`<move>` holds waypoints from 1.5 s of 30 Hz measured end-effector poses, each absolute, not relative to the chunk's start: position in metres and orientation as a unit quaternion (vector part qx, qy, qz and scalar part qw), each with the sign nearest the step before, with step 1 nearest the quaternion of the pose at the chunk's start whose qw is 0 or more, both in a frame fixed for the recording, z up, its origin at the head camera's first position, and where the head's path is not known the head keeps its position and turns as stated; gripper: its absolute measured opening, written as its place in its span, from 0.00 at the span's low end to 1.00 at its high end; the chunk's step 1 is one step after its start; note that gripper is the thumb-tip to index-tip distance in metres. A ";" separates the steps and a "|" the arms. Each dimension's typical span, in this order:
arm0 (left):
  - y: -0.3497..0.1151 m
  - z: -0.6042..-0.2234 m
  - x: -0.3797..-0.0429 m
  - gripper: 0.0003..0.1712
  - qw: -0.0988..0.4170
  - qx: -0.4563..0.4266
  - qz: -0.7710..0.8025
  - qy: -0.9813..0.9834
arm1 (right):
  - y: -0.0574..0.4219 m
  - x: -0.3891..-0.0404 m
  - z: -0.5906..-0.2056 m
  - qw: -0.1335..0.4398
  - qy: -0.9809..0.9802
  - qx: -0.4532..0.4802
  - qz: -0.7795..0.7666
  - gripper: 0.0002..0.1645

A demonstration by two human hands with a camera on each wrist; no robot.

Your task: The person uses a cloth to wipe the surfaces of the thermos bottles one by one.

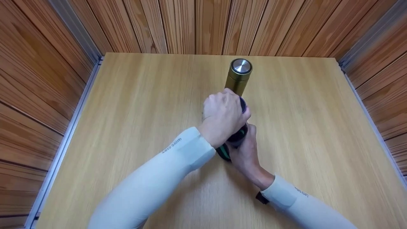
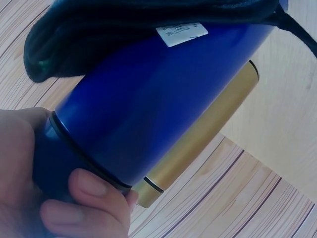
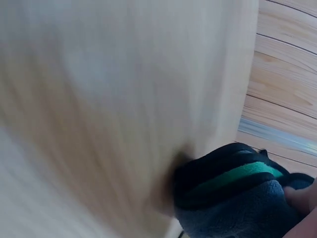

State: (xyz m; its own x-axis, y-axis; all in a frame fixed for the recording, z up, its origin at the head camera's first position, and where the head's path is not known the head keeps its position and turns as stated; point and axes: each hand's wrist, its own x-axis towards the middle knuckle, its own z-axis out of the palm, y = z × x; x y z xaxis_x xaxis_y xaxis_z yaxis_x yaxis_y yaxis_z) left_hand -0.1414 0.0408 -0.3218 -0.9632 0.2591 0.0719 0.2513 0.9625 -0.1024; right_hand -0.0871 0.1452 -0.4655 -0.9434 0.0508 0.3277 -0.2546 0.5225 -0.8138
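Note:
A blue bottle (image 2: 148, 109) is held at an angle over the table. My left hand (image 1: 222, 111) grips its dark blue cap end, with the fingers curled round it in the left wrist view. Lower down, my right hand (image 1: 246, 151) holds a dark cloth (image 3: 242, 208) with black edging and a green stripe against the bottle's side. A small white label (image 2: 182, 33) shows by the cloth's edge. Just beyond the hands, a gold bottle (image 1: 237, 83) with a shiny silver-topped lid stands upright. Much of the blue bottle is hidden by the hands in the head view.
The wooden table (image 1: 152, 95) reaches back to a plank wall (image 1: 210, 28). Plank panels with grey metal edging (image 1: 68, 136) flank it left and right. Both forearms wear pale sleeves (image 1: 159, 178).

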 end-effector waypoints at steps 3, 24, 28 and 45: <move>0.041 -0.323 -0.142 0.38 0.046 -0.129 0.050 -0.989 | 0.143 -0.085 -0.464 0.154 -0.853 0.038 0.498 0.46; 0.042 -0.320 -0.142 0.36 0.031 -0.140 0.035 -0.989 | 0.136 -0.098 -0.470 0.153 -0.892 0.028 0.425 0.54; 0.041 -0.322 -0.142 0.36 0.025 -0.137 0.031 -0.990 | 0.139 -0.094 -0.475 0.137 -0.891 0.035 0.432 0.56; 0.040 -0.321 -0.142 0.34 0.039 -0.131 0.034 -0.990 | 0.127 -0.097 -0.473 0.079 -0.882 -0.043 0.462 0.45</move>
State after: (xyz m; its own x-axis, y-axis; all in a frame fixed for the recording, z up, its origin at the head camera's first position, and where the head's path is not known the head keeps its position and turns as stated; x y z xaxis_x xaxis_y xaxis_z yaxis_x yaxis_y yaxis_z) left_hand -0.1419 0.0403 -0.3210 -0.9624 0.2627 0.0684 0.2574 0.9632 -0.0774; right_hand -0.0973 0.1269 -0.4733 -0.9839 0.1487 0.0993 0.0032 0.5697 -0.8218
